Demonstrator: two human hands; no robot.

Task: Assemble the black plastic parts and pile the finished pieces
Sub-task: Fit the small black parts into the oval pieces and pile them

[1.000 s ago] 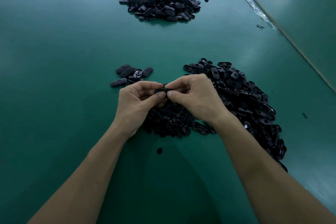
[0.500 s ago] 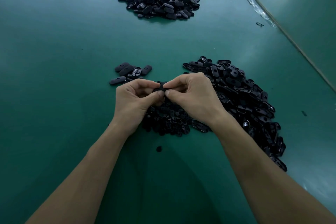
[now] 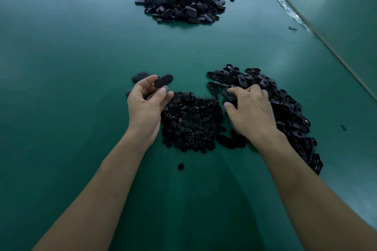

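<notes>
Two hands: left hand (image 3: 148, 101) grip pinches finished piece (image 3: 163, 81) loosely, so it could slip short of centre-left pile (image 3: 140, 76); right hand (image 3: 251, 113) grip curled into shell heap (image 3: 285, 104), hold indiscernible.

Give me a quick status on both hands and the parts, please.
Left hand pinches oval piece by small pile. Right hand on shell heap, grip unclear. Nothing blocking.

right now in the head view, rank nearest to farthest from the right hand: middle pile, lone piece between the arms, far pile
1. middle pile, just left of the right hand
2. lone piece, toward the person, between the forearms
3. far pile, far ahead, top of view
</notes>
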